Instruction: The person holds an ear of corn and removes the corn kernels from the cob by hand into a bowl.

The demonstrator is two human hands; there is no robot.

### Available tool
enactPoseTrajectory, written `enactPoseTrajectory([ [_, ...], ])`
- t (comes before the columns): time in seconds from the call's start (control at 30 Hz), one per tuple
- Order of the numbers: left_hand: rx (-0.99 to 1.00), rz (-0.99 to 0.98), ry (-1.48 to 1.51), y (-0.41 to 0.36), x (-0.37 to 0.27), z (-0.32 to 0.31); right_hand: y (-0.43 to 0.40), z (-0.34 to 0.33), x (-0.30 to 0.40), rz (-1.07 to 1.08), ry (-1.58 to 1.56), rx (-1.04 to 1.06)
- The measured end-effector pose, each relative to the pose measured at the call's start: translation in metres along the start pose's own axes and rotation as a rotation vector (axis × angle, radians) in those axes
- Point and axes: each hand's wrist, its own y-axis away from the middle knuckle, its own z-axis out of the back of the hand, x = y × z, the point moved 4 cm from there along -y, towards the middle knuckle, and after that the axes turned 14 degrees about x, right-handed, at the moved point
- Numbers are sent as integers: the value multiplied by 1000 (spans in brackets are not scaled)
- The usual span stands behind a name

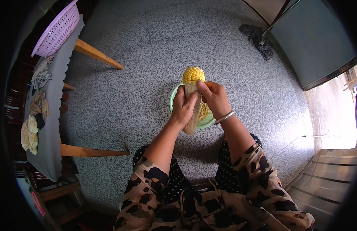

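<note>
A corn cob [192, 124] stands tilted in front of me, bare along most of its length, with yellow kernels [193, 74] left around its far end. My left hand [183, 108] is wrapped around the bare middle of the cob. At the lower edge of the kernels, the thumb of my right hand [216, 96] presses against the cob, its other fingers curled at the side. Below both hands sits a pale green plastic basket [173, 98] on the floor, partly hidden by them. Loose yellow kernels [204, 112] lie inside it.
At left is a table with a grey cloth [48, 135], its wooden legs [99, 55] splayed outward. It bears a purple basket [58, 33] and several pale corn cobs [30, 134]. A mop [259, 42] rests by a grey panel [314, 43]. A slatted bench [320, 182] is at lower right.
</note>
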Motion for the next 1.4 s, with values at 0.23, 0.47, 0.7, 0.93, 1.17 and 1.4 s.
enactPoseTrajectory([
  [0.23, 21, -23, -8, -3, 5, 1, 0, 1, -4, -16, -53, 33],
  [0.47, -34, -27, -44, -4, 10, 6, 4, 5, 5, 131, 239, -110],
  [0.7, -36, 7, -3, -3, 6, 5, 13, 2, 26, 282, 517, -210],
  [0.93, -51, 85, 129, -2, 4, 7, 12, 3, 24, 331, 542, -214],
  [1.17, -81, 81, 205, 0, -2, 8, 8, 8, 12, 183, 591, -177],
  [1.4, -22, 103, 89, -1, 2, 5, 6, 10, 10, 91, 360, -163],
])
